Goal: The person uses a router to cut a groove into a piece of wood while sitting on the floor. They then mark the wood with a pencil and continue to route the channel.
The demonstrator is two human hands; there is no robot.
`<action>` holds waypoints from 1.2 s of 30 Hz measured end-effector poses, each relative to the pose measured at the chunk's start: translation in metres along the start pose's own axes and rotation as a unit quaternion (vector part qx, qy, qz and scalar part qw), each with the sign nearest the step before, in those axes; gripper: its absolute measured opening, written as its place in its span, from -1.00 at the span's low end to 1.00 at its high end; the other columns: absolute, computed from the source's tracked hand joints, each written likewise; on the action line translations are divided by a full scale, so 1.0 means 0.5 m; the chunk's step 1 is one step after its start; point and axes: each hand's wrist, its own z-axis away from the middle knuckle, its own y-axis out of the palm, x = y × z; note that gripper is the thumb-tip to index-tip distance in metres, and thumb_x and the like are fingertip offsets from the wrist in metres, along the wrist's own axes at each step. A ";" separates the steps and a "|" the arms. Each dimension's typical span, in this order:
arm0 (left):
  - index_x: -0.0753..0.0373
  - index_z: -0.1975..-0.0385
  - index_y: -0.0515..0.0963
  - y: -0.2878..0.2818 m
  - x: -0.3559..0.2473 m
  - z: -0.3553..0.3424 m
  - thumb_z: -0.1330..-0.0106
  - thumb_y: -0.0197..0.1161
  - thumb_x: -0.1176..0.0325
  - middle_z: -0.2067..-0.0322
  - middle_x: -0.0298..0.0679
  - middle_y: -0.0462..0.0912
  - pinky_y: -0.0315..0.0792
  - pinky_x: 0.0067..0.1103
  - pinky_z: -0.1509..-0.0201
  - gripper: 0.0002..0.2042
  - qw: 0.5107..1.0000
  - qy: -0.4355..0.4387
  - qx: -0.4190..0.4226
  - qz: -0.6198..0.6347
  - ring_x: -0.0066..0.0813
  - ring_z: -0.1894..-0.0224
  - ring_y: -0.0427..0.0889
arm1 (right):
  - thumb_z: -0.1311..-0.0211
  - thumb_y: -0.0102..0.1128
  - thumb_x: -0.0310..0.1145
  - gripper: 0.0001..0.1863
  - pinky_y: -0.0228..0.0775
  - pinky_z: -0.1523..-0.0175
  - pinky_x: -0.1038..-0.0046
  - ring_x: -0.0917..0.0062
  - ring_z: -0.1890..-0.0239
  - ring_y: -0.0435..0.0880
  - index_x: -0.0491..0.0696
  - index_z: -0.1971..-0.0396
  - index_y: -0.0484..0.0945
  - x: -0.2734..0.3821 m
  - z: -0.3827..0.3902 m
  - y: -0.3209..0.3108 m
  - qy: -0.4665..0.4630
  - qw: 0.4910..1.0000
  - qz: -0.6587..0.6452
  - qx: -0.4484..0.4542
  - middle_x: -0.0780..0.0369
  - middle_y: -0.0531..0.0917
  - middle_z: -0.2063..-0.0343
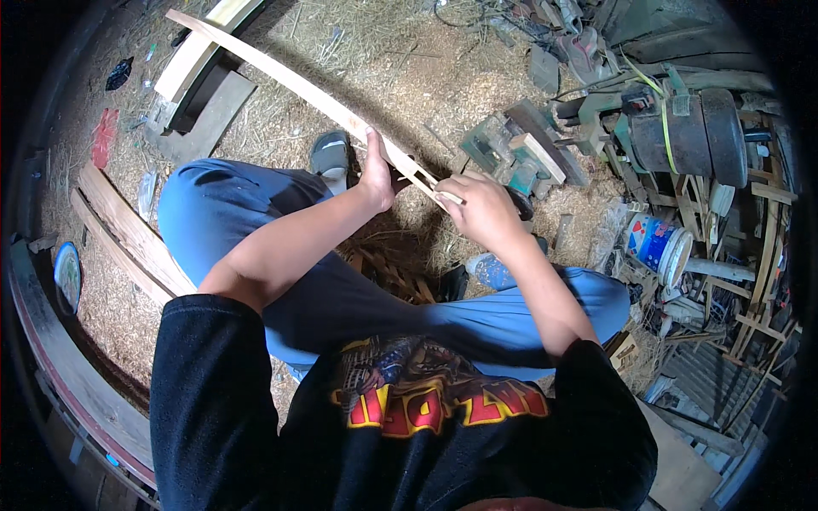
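Observation:
A long, pale wooden strip (294, 83) runs slantwise from the far left to the space in front of my knees. Its near end looks narrowed and split by a slot. My left hand (376, 180) grips the strip a little short of that end, thumb along its side and fingers partly hidden beneath. At the slotted end my right hand (484, 209) has its fingers closed on the wood. A short light tip of wood (450, 197) sticks out by its thumb; whether it is a separate piece I cannot tell.
Beyond the strip's far end lies a thick wooden beam (189, 66). A greenish machine with a dark motor (682, 132) stands at the right, a blade-like metal plate (545, 128) beside it. Nearer are a blue-and-white bucket (654, 247) and curved boards (128, 226). Shavings cover the floor (409, 77).

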 end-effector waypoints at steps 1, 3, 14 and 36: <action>0.23 -0.49 0.05 -0.001 0.000 -0.001 -0.29 -0.39 -0.59 -0.35 0.00 0.31 0.10 -0.11 -0.49 0.03 1.000 -0.001 0.000 0.001 -0.05 -0.38 0.30 | -0.18 0.28 -0.42 -0.82 0.48 0.05 0.20 0.20 0.23 0.63 -0.05 0.20 0.65 0.000 -0.002 -0.007 -0.003 1.000 -0.004 0.001 0.17 0.67 0.35; 0.24 -0.48 0.07 -0.004 -0.003 -0.005 -0.29 -0.39 -0.59 -0.31 -0.01 0.34 0.13 -0.12 -0.46 0.03 1.000 -0.003 0.001 0.002 -0.06 -0.34 0.34 | -0.19 0.28 -0.41 -0.81 0.47 0.04 0.21 0.20 0.22 0.63 -0.04 0.19 0.66 -0.002 -0.008 -0.006 -0.015 0.999 -0.028 -0.019 0.18 0.68 0.34; 0.25 -0.47 0.08 -0.006 -0.011 -0.004 -0.27 -0.37 -0.61 -0.25 0.01 0.38 0.21 -0.08 -0.42 0.05 1.000 0.018 -0.023 -0.005 -0.06 -0.26 0.40 | -0.25 0.26 -0.36 -0.81 0.44 0.01 0.22 0.21 0.16 0.65 -0.01 0.14 0.65 -0.015 0.001 -0.011 -0.029 0.999 -0.011 0.014 0.18 0.70 0.29; 0.25 -0.49 -0.05 0.013 -0.044 -0.004 -0.22 -0.28 -0.63 -0.07 0.14 0.46 0.38 -0.04 -0.28 0.09 0.995 0.059 -0.015 0.074 0.03 -0.05 0.54 | -0.49 -0.08 0.17 -0.46 0.42 -0.04 0.05 -0.08 0.06 0.63 -0.07 0.01 0.39 -0.102 0.029 0.100 0.279 0.953 -0.114 0.026 -0.12 0.66 0.16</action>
